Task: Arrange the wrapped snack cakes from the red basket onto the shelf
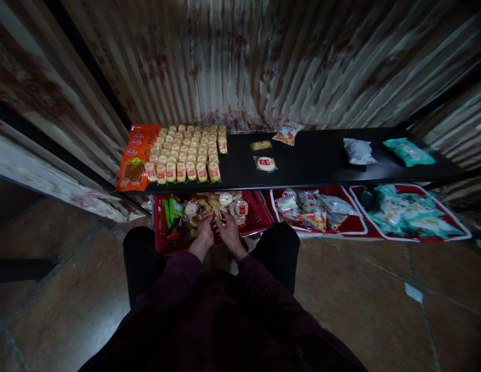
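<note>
Both my hands reach into the left red basket (266,219), below the front edge of the black shelf (302,175). My left hand (204,231) and my right hand (228,231) are side by side among wrapped snacks. Yellowish packets lie at their fingertips, but whether the fingers grip any is too dark and small to tell. Round white-wrapped cakes (240,208) lie in the basket right of my right hand. Green packets (175,208) lie at its left side.
Rows of small yellow packaged cakes (181,172) and orange bags (135,174) cover the shelf's left. Farther right sit a round cake (266,164), a flat packet (261,145) and several bags. Two more red baskets (363,226) (463,230) hold bags. My knees flank the left basket.
</note>
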Tool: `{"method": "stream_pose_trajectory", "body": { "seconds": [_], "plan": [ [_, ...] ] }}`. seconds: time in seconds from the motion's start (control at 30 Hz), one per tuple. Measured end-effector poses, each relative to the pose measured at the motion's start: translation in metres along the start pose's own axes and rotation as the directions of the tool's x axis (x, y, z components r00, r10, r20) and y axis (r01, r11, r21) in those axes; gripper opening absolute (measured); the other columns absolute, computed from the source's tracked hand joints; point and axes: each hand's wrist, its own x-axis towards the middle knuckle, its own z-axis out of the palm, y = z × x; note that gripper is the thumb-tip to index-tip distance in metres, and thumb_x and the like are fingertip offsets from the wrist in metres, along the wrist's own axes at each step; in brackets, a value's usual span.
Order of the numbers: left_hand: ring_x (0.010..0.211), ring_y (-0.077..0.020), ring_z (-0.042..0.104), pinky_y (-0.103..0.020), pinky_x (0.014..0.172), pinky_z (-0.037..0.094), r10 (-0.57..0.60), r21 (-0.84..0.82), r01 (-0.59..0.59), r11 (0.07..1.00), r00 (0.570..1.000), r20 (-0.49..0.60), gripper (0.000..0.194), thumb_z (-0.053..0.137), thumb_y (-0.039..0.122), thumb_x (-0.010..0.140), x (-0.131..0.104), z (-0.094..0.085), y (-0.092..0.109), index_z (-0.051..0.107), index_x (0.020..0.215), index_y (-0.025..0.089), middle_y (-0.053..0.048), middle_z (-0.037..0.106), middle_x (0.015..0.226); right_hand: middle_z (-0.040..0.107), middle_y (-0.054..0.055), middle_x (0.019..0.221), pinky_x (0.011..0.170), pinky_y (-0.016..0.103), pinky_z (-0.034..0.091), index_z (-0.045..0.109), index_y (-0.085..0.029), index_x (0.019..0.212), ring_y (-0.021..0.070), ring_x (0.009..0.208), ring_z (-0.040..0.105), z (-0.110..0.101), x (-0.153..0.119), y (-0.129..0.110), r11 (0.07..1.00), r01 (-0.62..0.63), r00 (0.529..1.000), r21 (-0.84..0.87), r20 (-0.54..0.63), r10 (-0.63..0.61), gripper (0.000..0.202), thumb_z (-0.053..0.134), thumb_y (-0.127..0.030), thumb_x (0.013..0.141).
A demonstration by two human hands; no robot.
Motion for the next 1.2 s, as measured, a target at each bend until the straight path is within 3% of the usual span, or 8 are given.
{"method": "stream_pose_trajectory", "body": {
  "seconds": [0.2,0.33,0.57,0.8,1.2],
  "plan": [
    [0.064,-0.0101,0.057,-0.024,0.066,0.045,-0.052,0.059,0.052,0.997,0.999,-0.008,0.014,0.06,0.012,0.064,-0.005,0.001,0.001,0.064,0.076,0.018,0.0,0.066,0.075,0.065,0.016,0.112,0.093,0.04,0.047,0.062,-0.012,0.113,0.0262,0.104,0.06,0.001,0.0,0.004,0.998,-0.049,0.999,0.042,-0.012,0.05,0.039,0.053,-0.033,0.081],
    [0.07,-0.0111,0.059,-0.024,0.069,0.046,-0.022,0.096,0.019,0.995,0.999,0.03,0.017,0.061,0.01,0.061,-0.007,0.0,0.001,0.065,0.076,0.018,-0.002,0.068,0.082,0.068,0.012,0.105,0.09,0.038,0.047,0.064,-0.016,0.107,0.0239,0.097,0.062,-0.001,0.001,0.007,0.995,-0.073,0.997,0.075,0.012,0.073,0.035,0.049,-0.038,0.084],
    [0.075,-0.0114,0.058,-0.024,0.069,0.044,0.039,0.122,-0.039,0.992,0.999,0.004,0.021,0.065,0.01,0.06,-0.009,0.001,0.0,0.065,0.079,0.018,-0.003,0.067,0.087,0.062,0.014,0.12,0.094,0.039,0.045,0.055,-0.014,0.122,0.0237,0.108,0.059,0.0,-0.001,0.012,0.975,-0.11,0.991,0.192,-0.054,0.122,0.044,0.047,-0.039,0.086],
    [0.078,-0.0122,0.058,-0.024,0.074,0.043,0.092,0.148,-0.103,0.984,0.993,0.078,0.026,0.063,0.008,0.058,-0.009,0.006,-0.005,0.067,0.082,0.017,-0.004,0.066,0.085,0.064,0.012,0.118,0.095,0.039,0.046,0.056,-0.016,0.121,0.0226,0.108,0.06,-0.001,0.0,0.016,0.958,-0.105,0.986,0.268,-0.1,0.136,0.042,0.048,-0.038,0.086],
    [0.082,-0.0127,0.058,-0.025,0.078,0.043,0.159,0.194,-0.182,0.964,0.979,0.127,0.037,0.06,0.002,0.059,-0.019,0.02,0.002,0.071,0.091,0.018,-0.004,0.066,0.088,0.063,0.014,0.12,0.099,0.044,0.042,0.063,-0.014,0.116,0.0254,0.112,0.056,-0.015,0.009,0.007,0.978,-0.094,0.97,0.188,-0.203,0.132,0.042,0.046,-0.037,0.084]
  ]
}}
